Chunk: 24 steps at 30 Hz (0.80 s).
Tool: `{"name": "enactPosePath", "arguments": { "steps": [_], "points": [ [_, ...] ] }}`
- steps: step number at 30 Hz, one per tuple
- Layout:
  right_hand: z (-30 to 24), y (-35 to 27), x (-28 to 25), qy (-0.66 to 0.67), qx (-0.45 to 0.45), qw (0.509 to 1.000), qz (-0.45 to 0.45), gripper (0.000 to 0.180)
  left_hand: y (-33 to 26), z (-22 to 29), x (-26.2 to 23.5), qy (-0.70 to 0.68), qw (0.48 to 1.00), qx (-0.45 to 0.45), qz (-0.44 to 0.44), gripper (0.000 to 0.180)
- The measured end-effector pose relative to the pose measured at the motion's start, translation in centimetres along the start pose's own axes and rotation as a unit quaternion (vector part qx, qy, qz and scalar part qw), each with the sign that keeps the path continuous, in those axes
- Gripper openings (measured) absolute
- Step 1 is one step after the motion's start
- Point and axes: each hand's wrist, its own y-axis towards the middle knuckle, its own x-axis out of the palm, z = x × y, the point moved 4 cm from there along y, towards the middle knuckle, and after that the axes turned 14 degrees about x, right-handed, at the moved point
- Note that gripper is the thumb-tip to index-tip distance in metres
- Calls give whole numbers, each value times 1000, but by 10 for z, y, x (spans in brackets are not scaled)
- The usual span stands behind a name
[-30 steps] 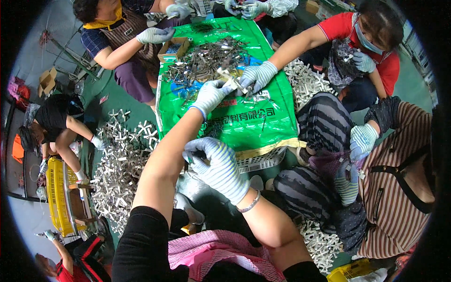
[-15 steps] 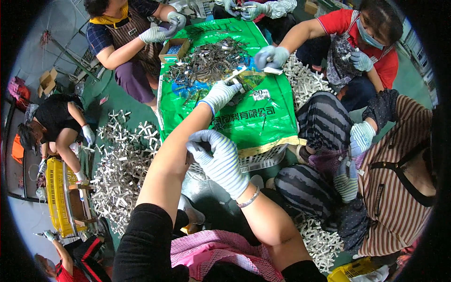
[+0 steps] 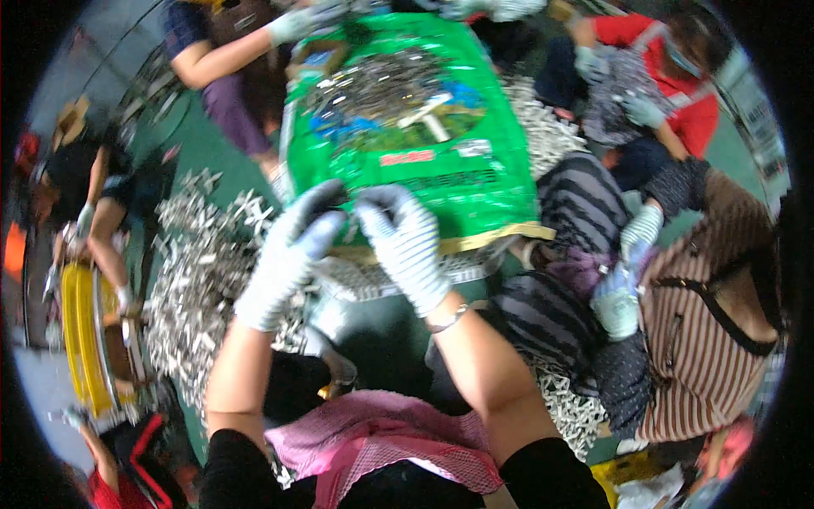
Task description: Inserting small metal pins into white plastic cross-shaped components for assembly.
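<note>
My left hand, in a striped work glove, is held over the near left corner of the green sack, its fingers curled toward the thumb. Close beside it, my right hand has thumb and fingertips drawn together in a pinch. The two sets of fingertips face each other with a small gap. Whatever they hold is too small and blurred to name. Beyond them, a white cross-shaped piece lies on the green sack, next to a heap of thin dark metal strips.
The sack covers a white plastic crate. Piles of white cross-shaped pieces lie on the floor to the left and right. Co-workers sit close around, one in a striped top at the right. A small box stands on the sack's far left.
My left hand has drawn back from the white piece on the sack to beside my right hand. My right hand has shifted slightly up and right. The red-sleeved co-worker's arm has withdrawn from the sack.
</note>
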Motion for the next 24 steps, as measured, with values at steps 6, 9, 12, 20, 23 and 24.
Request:
{"name": "enactPosePath", "arguments": {
  "steps": [6,9,12,20,23,24],
  "points": [
    [11,-8,14,-36,-5,999,-12,9,-27,-31,8,-84,994,66,-8,47],
    [16,-6,12,-54,3,998,15,11,-33,-44,3,2,1000,16,-23,52],
    [22,1,17,-59,13,998,34,11,-42,-66,16,-139,990,-20,8,51],
    [15,1,24,-137,34,990,7,14,-39,-71,5,-244,961,-104,82,25],
    [9,1,16,-165,60,984,17,19,-40,-67,0,-245,958,-118,94,23],
    [11,0,17,-169,60,984,17,19,-40,-69,-1,-248,957,-119,96,24]
  ]
}}
